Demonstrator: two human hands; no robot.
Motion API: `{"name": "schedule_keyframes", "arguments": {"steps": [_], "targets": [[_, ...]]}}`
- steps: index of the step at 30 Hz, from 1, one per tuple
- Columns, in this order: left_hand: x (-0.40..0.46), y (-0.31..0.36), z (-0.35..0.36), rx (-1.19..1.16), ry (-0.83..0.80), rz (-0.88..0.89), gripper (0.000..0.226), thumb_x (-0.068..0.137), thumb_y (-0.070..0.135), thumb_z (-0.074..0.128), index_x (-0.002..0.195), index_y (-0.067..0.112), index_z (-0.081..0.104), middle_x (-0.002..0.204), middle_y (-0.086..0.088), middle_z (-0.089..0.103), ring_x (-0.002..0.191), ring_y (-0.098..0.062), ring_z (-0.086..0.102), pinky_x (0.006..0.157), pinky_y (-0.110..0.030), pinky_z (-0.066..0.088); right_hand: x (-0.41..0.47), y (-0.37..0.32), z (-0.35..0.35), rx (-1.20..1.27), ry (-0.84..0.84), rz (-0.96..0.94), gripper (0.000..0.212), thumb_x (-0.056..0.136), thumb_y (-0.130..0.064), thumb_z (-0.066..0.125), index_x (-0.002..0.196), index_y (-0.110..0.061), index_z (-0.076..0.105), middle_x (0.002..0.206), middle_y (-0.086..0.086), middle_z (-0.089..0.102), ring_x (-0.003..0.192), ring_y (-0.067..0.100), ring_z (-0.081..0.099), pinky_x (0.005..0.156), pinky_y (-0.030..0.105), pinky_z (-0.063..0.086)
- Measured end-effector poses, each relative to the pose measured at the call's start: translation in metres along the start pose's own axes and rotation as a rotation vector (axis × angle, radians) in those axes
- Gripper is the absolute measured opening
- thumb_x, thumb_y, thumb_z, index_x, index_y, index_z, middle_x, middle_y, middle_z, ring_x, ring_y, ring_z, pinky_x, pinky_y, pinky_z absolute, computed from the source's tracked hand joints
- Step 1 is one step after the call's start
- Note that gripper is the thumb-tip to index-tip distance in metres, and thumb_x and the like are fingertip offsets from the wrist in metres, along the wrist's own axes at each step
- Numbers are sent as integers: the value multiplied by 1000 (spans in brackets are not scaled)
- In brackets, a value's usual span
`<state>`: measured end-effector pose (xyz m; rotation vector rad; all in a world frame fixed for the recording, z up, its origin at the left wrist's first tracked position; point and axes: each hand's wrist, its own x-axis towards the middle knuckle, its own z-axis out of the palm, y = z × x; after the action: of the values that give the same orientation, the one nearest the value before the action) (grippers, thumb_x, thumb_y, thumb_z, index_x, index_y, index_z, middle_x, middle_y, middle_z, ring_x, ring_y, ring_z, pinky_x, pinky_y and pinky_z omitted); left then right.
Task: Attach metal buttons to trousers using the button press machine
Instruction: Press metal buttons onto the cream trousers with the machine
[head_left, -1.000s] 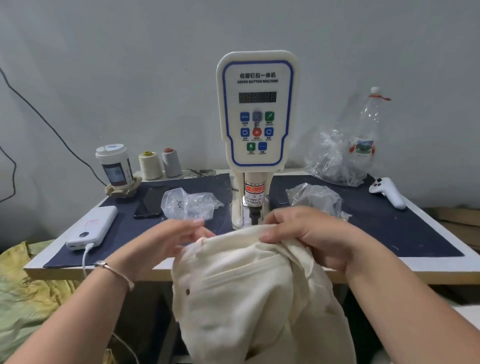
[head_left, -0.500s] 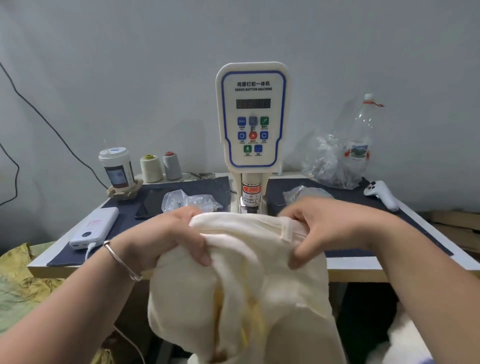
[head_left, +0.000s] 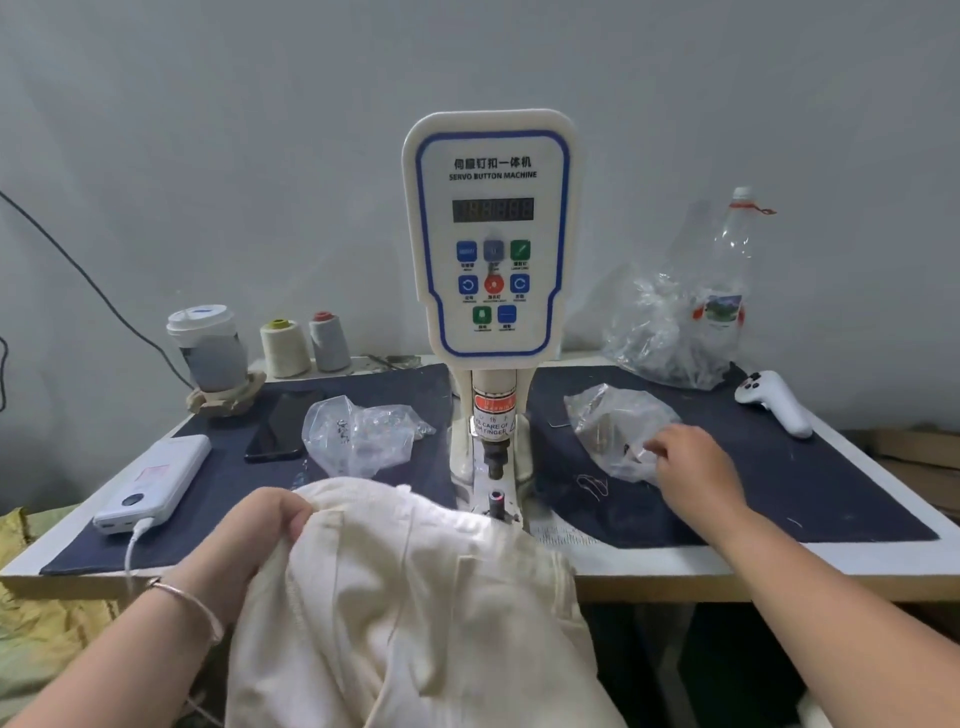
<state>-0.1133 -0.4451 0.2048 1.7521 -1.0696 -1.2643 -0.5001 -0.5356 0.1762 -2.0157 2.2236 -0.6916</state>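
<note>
The left hand (head_left: 260, 525) is clutching the cream trousers (head_left: 410, 597), its grip curled tight round a bunched edge of cloth. Right of that grip the trousers are lying over the near edge of the surface (head_left: 779, 566), their top just in front of the press (head_left: 491, 260). The right hand (head_left: 696, 467) is reaching to the bag (head_left: 613, 421) right of the press, fingertips touching the plastic; whether its grip is closing on anything cannot be told.
</note>
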Motion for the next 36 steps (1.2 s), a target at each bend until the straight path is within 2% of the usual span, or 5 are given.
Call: {"name": "schedule_keyframes", "arguments": {"steps": [4, 6, 10, 24, 36], "targets": [[39, 4, 19, 692, 94, -174, 33, 73, 13, 64, 87, -17, 66, 112, -30, 63, 95, -27, 66, 72, -30, 47, 24, -16, 10, -192, -151, -5, 22, 90, -9, 48, 88, -21, 66, 105, 10, 63, 94, 32, 59, 70, 29, 44], [48, -3, 34, 805, 194, 23, 24, 62, 23, 54, 60, -1, 53, 82, -16, 67, 73, -30, 53, 54, -30, 32, 36, -21, 15, -196, -253, 69, 29, 95, -19, 47, 118, -26, 64, 123, 9, 61, 111, 33, 57, 82, 30, 45], [54, -15, 52, 340, 218, 227, 21, 39, 17, 43, 43, 21, 23, 48, 6, 23, 54, -14, 17, 47, -30, 13, 55, -30, 17, -271, -341, 161, 28, 96, -29, 52, 121, -22, 62, 124, 6, 61, 115, 28, 58, 77, 27, 43], [55, -39, 33, -76, 86, 305, 26, 41, 9, 43, 48, 26, 25, 57, 1, 18, 53, -13, 15, 48, -26, 13, 93, -42, 30, -238, -605, 480, 47, 98, -29, 46, 140, -9, 40, 148, 9, 39, 134, 27, 38, 108, 35, 33], [50, -37, 35, -81, 99, 291, 26, 41, 9, 43, 47, 26, 24, 56, 2, 17, 53, -14, 15, 54, -32, 10, 52, -16, 32, -28, -152, 171, 11, 93, -7, 46, 90, -11, 55, 103, 12, 61, 80, 26, 54, 66, 31, 41]]}}
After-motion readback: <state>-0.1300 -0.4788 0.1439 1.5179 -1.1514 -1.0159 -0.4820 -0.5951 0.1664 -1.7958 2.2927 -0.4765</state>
